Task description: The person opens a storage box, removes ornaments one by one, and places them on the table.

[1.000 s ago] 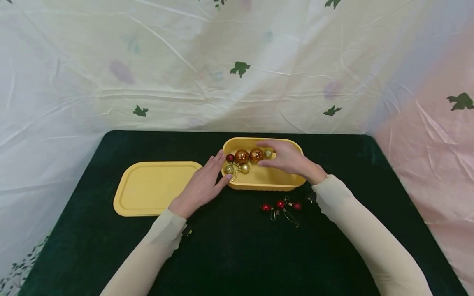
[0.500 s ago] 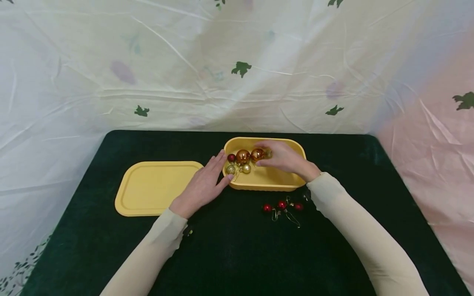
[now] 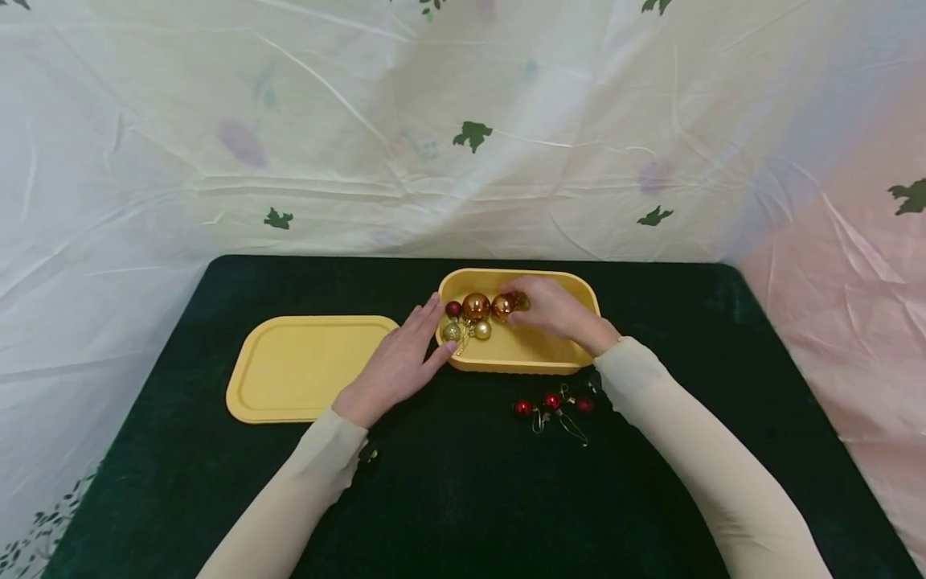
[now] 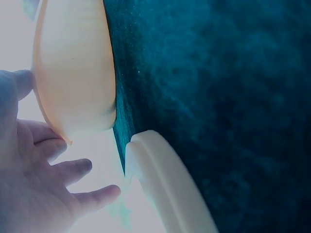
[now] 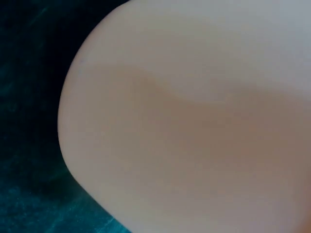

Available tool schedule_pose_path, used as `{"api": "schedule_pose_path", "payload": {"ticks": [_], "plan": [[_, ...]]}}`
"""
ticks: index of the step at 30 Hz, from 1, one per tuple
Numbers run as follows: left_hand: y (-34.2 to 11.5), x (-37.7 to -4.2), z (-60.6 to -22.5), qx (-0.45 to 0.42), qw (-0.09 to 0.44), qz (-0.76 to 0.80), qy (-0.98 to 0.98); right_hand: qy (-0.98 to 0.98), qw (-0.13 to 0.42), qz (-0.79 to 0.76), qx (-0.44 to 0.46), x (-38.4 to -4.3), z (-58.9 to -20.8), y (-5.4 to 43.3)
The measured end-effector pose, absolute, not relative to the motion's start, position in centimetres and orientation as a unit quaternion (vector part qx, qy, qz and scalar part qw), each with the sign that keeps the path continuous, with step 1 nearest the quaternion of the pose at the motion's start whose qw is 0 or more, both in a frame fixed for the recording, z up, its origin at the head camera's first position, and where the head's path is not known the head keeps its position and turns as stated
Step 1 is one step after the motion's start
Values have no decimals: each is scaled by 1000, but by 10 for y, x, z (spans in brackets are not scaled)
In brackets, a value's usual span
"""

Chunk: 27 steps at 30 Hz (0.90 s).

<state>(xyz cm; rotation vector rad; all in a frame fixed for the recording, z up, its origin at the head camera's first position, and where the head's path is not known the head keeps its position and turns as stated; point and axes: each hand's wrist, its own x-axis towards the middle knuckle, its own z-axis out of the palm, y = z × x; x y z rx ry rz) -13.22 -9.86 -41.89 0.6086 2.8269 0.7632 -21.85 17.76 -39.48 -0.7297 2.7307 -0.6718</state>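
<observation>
Closing in a bit more vs a sec ago, the right hand [image 3: 553, 305] now cups a glittery gold ball [image 3: 524, 302] in the yellow box [image 3: 521, 367], right next to an orange ball [image 3: 502, 307]. Can't tell if it's an actual grip tbh, the fingers hide too much. Left hand [image 3: 398, 362] hasn't budged: fingers extended & relaxed, touching the box's left end, prob just steadying it. The other balls in the box haven't really moved either, so imo it's placing/adjusting in there atm, not carrying. Three red balls [image 3: 552, 400] are still out front on the dark cloth [image 3: 463, 498], untouched. Lid's [image 3: 304, 370] off, flat to the left.
</observation>
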Motion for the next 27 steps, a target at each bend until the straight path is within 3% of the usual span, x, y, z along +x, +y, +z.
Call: {"api": "schedule_pose_path", "payload": {"ticks": [8, 27], "plan": [[-99, -133, -420, 211, 66, 246, 944, 938, 113, -228, -234, -211, -386, 179], [-99, -132, -420, 211, 68, 245, 944, 914, 45, -322, -241, -171, -357, 205]]}}
